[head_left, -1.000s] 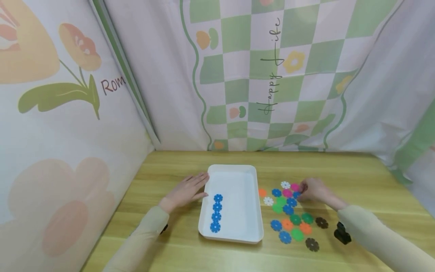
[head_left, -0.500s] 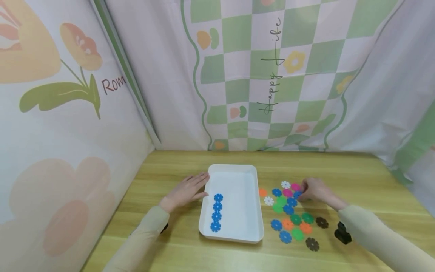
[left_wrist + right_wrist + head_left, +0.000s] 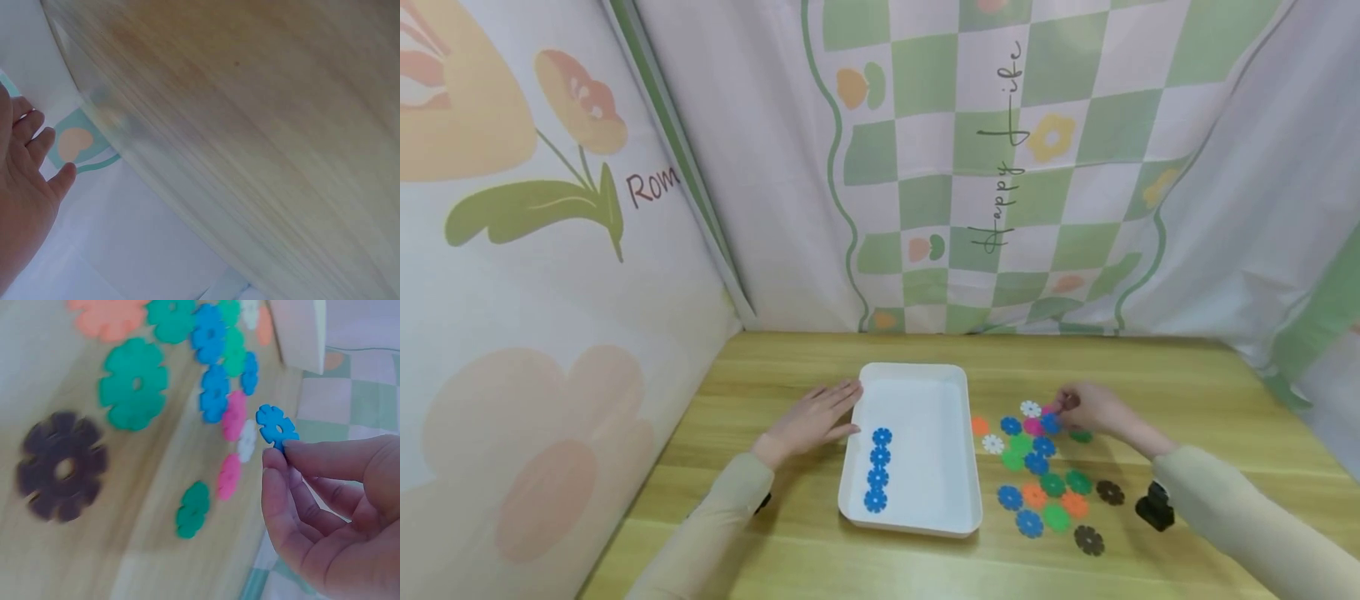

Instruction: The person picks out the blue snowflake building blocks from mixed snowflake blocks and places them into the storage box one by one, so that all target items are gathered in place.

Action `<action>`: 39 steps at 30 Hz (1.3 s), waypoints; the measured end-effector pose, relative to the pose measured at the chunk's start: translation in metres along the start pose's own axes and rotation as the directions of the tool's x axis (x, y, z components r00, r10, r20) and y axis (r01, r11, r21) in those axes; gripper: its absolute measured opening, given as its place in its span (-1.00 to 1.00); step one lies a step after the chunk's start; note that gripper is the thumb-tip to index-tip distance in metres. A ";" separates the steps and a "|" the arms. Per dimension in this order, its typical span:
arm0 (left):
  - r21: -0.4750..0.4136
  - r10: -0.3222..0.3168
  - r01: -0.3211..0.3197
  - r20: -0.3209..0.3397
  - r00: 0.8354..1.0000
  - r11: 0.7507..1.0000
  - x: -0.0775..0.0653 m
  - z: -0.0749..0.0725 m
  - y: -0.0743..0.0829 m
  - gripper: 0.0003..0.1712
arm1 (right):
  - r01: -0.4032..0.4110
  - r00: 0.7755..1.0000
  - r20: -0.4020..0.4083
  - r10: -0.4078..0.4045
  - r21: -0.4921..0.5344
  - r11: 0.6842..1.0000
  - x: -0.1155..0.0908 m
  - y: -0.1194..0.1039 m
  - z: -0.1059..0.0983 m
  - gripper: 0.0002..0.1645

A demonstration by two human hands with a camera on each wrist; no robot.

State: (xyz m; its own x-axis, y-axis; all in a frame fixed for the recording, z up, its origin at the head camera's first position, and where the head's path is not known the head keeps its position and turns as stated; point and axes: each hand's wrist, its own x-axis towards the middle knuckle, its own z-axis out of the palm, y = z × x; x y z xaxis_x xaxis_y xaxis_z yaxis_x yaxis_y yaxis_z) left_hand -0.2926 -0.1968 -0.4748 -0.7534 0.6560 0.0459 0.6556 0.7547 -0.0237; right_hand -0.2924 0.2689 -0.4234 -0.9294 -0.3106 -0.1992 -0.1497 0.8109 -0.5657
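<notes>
Nearest the body, scattered on the wooden table (image 3: 1150,367) right of the white tray (image 3: 951,517): loose flower-shaped discs (image 3: 1045,487) in green, orange, blue, pink, white and two dark brown, lying flat. Inside the tray, toward its left wall, a column of four blue discs (image 3: 877,471), long axis running near to far along the tray's length. Left of the tray, left hand (image 3: 808,421) flat on the table, fingers straight and spread, tips at the tray's far left corner; in the left wrist view, only finger edges against blurred wood, nothing gripped. Farther right, above the far edge of the scatter, right hand (image 3: 1086,410) with thumb and forefinger pinched on the rim of a blue disc (image 3: 276,425), lifted clear of the table, standing on edge, its face turned outward and its notched rim pointing up and away from the palm. In the head view, that disc barely distinguishable from the pile behind it. Right wrist view blurred; exact count of discs uncertain. Beyond, flowered and checked cloth walls (image 3: 1000,167).
</notes>
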 end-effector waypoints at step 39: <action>-0.018 -0.036 0.036 0.025 0.999 0.999 -0.001 -0.003 0.002 -0.20 | 0.061 0.993 0.093 -0.072 0.119 0.991 0.098 -0.149 0.082 -0.94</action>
State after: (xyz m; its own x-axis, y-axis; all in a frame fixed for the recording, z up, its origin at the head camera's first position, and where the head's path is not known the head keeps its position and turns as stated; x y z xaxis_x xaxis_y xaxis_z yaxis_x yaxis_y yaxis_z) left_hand -0.2906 -0.1959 -0.4723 -0.7772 0.6288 0.0218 0.6289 0.7775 -0.0044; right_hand -0.3335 0.0771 -0.4239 -0.8806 -0.4134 -0.2315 -0.1652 0.7258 -0.6678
